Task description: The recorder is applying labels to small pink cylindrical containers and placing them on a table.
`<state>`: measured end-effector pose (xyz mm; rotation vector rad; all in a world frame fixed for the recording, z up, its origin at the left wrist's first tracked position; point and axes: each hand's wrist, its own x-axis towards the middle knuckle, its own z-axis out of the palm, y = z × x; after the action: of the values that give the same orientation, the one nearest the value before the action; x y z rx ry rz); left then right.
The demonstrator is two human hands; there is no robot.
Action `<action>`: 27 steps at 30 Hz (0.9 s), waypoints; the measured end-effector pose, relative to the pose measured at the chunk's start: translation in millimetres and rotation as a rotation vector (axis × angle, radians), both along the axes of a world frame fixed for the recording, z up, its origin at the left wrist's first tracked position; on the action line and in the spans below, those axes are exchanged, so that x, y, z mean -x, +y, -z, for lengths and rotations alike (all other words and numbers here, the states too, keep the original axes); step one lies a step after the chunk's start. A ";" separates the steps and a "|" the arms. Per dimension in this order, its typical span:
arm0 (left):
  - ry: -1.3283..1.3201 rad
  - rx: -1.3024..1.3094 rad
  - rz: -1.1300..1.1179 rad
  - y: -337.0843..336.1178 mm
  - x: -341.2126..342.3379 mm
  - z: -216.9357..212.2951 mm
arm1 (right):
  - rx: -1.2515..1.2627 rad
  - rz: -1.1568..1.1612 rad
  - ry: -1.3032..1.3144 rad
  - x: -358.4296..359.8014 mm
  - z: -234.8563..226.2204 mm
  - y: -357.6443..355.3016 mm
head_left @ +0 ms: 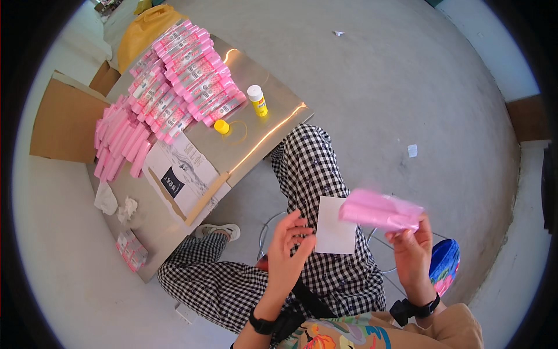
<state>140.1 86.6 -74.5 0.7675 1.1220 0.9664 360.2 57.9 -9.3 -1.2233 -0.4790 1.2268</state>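
Observation:
My right hand [414, 253] grips one end of a pink plastic roll [378, 210], which is partly smeared by motion and held above my lap. Below it and slightly to its left, a blank white card [335, 230] lies on my checked trouser leg. Beside the card's left edge is my left hand [290, 247], its fingers apart and nothing seen in it. Whether its thumb touches the card I cannot tell. On the metal table [256, 142] at the left stand stacked pink rolls with printed labels [197, 70], with unlabelled pink rolls [119, 136] next to them.
A glue stick [257, 102] stands uncapped-looking near its yellow cap [221, 127] and a rubber band. A printed cardboard sheet [180, 168], crumpled tissue [127, 208] and a stack of labels [132, 250] lie nearer. Behind is a yellow sack [145, 32]; a colourful stool seat [444, 264] is right.

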 end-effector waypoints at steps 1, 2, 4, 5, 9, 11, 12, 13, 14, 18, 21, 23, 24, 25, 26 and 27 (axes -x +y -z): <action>-0.046 -0.021 0.092 -1.5 7.8 -6.3 | -0.020 -0.024 0.012 5.2 -2.0 -0.4; -0.235 0.054 0.206 -7.1 16.9 -16.0 | 0.026 -0.122 0.131 12.6 -4.5 -2.6; -0.423 0.076 0.249 -19.5 25.8 -32.3 | 0.110 -0.276 0.314 27.1 -8.4 -5.9; -0.603 0.070 0.257 -26.0 29.1 -40.0 | 0.107 -0.288 0.330 33.2 -9.5 -6.1; -0.197 0.026 0.183 -36.4 45.6 -59.6 | 0.210 -0.523 0.291 51.2 -14.5 -4.0; -0.258 0.109 0.109 -42.3 47.4 -66.1 | 0.234 -0.552 0.268 57.5 -16.5 -2.3; -0.199 0.110 0.071 -45.1 48.6 -68.6 | 0.222 -0.559 0.268 59.9 -17.4 -1.3; -0.150 0.104 0.042 -47.6 49.9 -70.3 | 0.229 -0.585 0.269 61.8 -18.3 -0.5; -0.083 0.066 0.027 -49.2 52.1 -70.8 | 0.241 -0.602 0.273 64.2 -19.0 0.1; 0.025 -0.150 0.005 -56.4 59.8 -69.4 | 0.279 -0.645 0.292 71.8 -23.5 3.7; 0.010 -0.091 -0.051 -63.8 63.9 -69.8 | 0.359 -0.774 0.207 77.0 -31.3 8.7; -0.099 -0.024 -0.143 -67.4 64.9 -70.0 | 0.259 -0.761 0.258 83.3 -37.5 10.6; -0.092 -0.013 -0.139 -68.4 65.1 -69.9 | 0.244 -0.750 0.272 85.9 -40.3 11.5; -0.074 -0.020 -0.127 -69.0 64.9 -70.0 | 0.238 -0.790 0.242 87.9 -42.6 12.1; -0.057 -0.013 -0.122 -69.4 64.4 -70.4 | 0.234 -0.853 0.201 89.2 -43.6 13.1; -0.060 -0.026 -0.112 -69.2 63.9 -70.7 | 0.236 -0.827 0.208 89.8 -43.5 13.7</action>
<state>76.2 17.4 -3.8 0.6975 1.1112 1.0932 270.4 71.5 34.2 -1.0971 -0.7345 2.1383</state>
